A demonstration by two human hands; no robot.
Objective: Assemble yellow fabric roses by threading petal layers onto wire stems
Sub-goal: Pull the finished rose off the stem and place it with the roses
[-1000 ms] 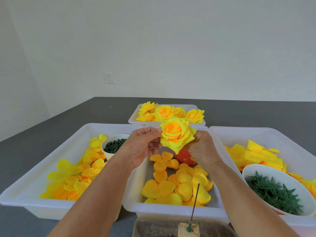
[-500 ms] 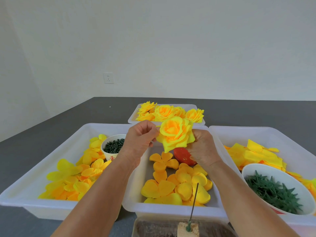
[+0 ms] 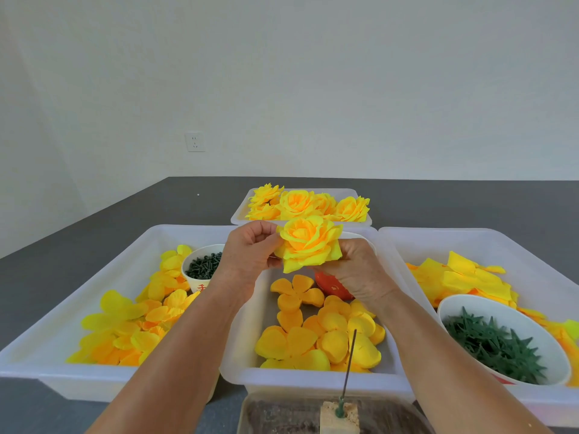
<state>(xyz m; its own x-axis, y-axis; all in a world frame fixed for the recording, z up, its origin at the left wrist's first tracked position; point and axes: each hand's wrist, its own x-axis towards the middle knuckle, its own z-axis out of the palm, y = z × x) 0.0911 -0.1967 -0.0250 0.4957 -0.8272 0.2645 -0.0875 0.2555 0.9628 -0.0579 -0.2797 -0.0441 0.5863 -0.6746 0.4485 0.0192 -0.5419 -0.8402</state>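
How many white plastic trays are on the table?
4: a left tray of loose petals, a middle tray under the hands, a right tray with petals, and a far tray of finished roses.

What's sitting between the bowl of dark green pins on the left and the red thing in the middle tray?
In the head view, the left hand and its forearm cross between the bowl and the red thing.

Full yellow fabric rose (image 3: 308, 242), bloom upward, above middle petal tray (image 3: 247, 349)
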